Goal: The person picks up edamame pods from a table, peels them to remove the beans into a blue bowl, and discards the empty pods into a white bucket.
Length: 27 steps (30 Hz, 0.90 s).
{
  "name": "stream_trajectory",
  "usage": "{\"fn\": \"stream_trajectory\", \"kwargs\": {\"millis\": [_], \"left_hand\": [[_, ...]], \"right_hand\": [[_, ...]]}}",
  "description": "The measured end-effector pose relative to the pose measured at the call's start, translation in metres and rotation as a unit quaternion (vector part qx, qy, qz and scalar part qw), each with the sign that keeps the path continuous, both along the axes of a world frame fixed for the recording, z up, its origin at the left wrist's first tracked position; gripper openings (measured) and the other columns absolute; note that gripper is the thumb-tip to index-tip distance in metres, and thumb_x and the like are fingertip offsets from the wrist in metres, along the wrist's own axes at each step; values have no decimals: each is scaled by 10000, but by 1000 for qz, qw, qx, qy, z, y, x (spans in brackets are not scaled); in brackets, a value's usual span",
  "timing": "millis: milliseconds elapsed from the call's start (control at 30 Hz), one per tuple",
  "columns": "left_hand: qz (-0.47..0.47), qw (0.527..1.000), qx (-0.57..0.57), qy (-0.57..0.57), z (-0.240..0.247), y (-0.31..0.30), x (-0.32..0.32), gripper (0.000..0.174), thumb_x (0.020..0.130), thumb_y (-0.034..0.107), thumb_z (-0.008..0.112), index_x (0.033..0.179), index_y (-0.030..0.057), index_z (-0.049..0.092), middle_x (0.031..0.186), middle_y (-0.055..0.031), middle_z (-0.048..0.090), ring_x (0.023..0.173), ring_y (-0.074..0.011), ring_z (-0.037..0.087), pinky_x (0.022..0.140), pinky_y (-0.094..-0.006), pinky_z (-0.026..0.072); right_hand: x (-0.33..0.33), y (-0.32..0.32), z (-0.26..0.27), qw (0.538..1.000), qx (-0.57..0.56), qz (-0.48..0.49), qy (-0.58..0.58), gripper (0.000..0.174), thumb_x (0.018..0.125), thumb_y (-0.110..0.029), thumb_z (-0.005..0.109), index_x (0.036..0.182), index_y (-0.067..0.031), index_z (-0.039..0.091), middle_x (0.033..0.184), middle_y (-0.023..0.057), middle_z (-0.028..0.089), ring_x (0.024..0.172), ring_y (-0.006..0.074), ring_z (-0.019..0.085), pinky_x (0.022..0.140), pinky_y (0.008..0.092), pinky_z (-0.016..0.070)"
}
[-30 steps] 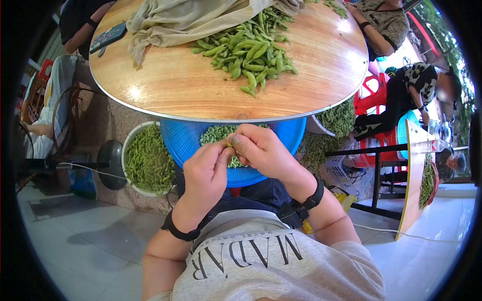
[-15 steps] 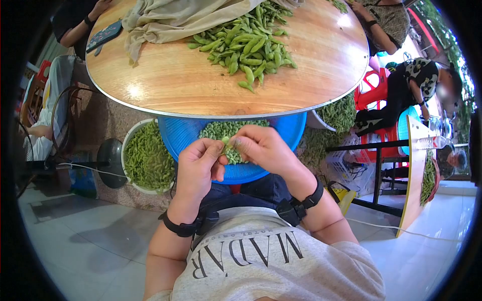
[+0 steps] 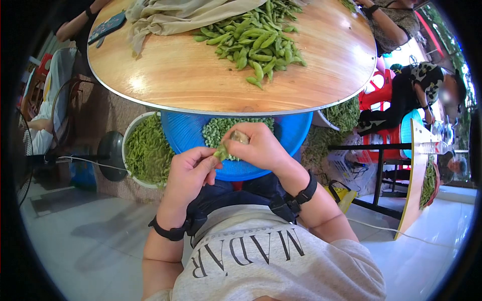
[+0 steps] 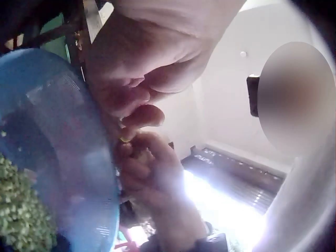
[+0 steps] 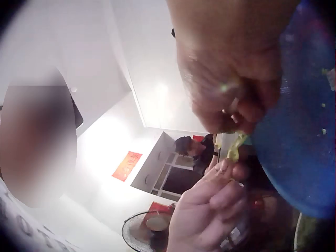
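Note:
A green soybean pod (image 3: 220,152) stretches between both hands, over the near rim of a blue basin (image 3: 173,133). My left hand (image 3: 191,173) pinches one end between thumb and index finger. At the other end my right hand (image 3: 258,145) grips the pod with curled fingers, and something pale shows in its curl. The right wrist view shows the pod (image 5: 236,149) running from the right fingertips to the left ones. Shelled green beans (image 3: 213,130) lie heaped in the basin below the hands.
On the wooden table (image 3: 165,75) ahead lie a pile of pods (image 3: 261,45), a beige cloth (image 3: 175,20) and a phone (image 3: 108,26). A white tub of pods (image 3: 145,150) stands left of the basin; more pods (image 3: 341,113) are at right. Other people sit around.
The hands have shifted slightly toward the body and left, and the left hand has lowered. More of the pod now shows between the fingertips.

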<state>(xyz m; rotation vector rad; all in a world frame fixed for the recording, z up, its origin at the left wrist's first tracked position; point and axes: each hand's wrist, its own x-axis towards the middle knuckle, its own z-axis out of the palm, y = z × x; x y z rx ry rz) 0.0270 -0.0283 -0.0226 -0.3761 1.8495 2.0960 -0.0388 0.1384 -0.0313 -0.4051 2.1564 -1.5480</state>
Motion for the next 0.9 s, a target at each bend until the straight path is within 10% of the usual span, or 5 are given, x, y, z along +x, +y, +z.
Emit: {"fn": "stream_trajectory", "kwargs": {"millis": [133, 233, 533, 733, 900], "left_hand": [[58, 996, -65, -4, -20, -9, 0, 80, 831, 48, 535, 808, -17, 575, 644, -56, 578, 431, -59, 467, 380, -186, 347], [51, 996, -72, -14, -25, -12, -3, 97, 832, 63, 543, 768, -7, 560, 634, -53, 571, 420, -51, 450, 365, -184, 330], [45, 992, 120, 15, -15, -9, 1, 88, 852, 93, 529, 804, 24, 555, 603, -15, 523, 434, -26, 383, 378, -163, 278], [139, 983, -111, 39, -20, -44, 12, 48, 821, 57, 540, 841, 20, 564, 657, -34, 550, 479, -41, 442, 383, -175, 318], [169, 858, -485, 11, -71, -126, 28, 129, 801, 64, 559, 900, -15, 584, 742, -52, 582, 634, -105, 554, 542, -236, 445]], "right_hand": [[4, -12, -18, 957, 92, -76, 263, 191, 720, -135, 637, 854, -3, 610, 701, 87, 588, 618, 130, 537, 566, 254, 423], [13, -13, -1, 978, -22, 18, 206, 174, 719, -129, 646, 837, -9, 601, 719, 136, 578, 647, 259, 580, 583, 320, 457], [3, -17, 14, 988, -107, 36, -105, 158, 736, -120, 638, 828, -5, 582, 685, 104, 577, 600, 153, 544, 563, 266, 439], [-8, -20, 22, 978, -13, 37, 206, 151, 742, -122, 601, 842, -15, 569, 737, 141, 584, 652, 243, 574, 600, 346, 453], [-47, -1, 48, 911, 182, -22, 369, 159, 733, -146, 590, 823, -17, 566, 742, 161, 563, 697, 335, 562, 624, 412, 448]]}}
